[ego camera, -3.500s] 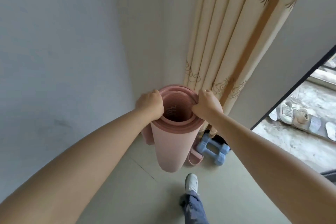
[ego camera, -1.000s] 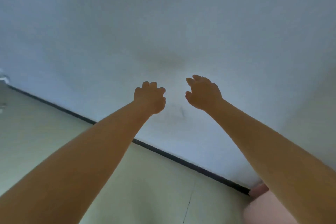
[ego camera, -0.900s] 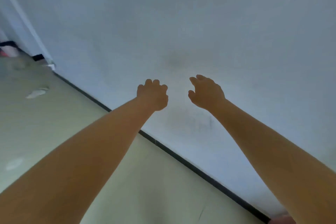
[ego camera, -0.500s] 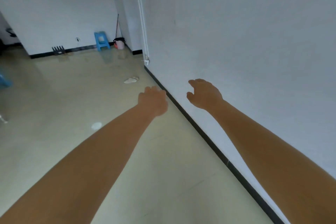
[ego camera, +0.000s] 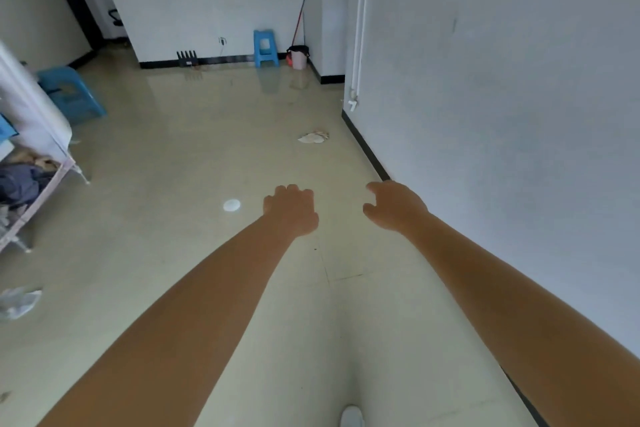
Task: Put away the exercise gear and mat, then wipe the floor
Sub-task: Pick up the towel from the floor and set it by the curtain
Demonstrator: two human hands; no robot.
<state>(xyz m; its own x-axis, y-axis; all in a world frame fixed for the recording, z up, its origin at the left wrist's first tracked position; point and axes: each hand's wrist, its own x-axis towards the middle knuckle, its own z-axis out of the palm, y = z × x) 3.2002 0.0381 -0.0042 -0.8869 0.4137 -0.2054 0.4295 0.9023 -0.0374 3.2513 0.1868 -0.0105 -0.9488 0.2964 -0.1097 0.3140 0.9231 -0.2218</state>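
Status: neither the mat nor any exercise gear is in view, so stowage can't be confirmed from here. Nothing is being carried, so my read is the put-away half is finished or parked and the floor wipe is what's left.

Hands: left hand (ego camera: 291, 210) is out in front, fingers loosely curled under, holding nothing. Right hand (ego camera: 393, 206) is beside it, closer to the right wall (ego camera: 502, 114), fingers slightly bent and spread, also holding nothing. Both hang over bare floor (ego camera: 173, 149), touching nothing.

Landmark = the blue stool (ego camera: 265, 48) against the far wall.
- Mop or broom handle (ego camera: 298, 22) leans in the corner just right of the stool, with a small pale bucket (ego camera: 298, 57) at its foot. Can't tell which tool it is at this range. Likely the wiping kit.
- Crumpled rag or paper (ego camera: 314, 137) lies on the floor well nearer than the stool, close to the right wall's skirting.
- Round white spot (ego camera: 231, 205) on the floor, nearer again, just left of the left hand. Could be a light reflection or a mark; can't tell.
- Second blue stool (ego camera: 71, 94) far left of the landmark, next to a white rack (ego camera: 38, 163) with clothes piled on it.
- More crumpled litter (ego camera: 19, 300) at the left edge, nearest the camera.

Left to do, as judged: cross to the corner by the stool, take the tool, wipe. The floor looks glossy, with loose debris to clear first.
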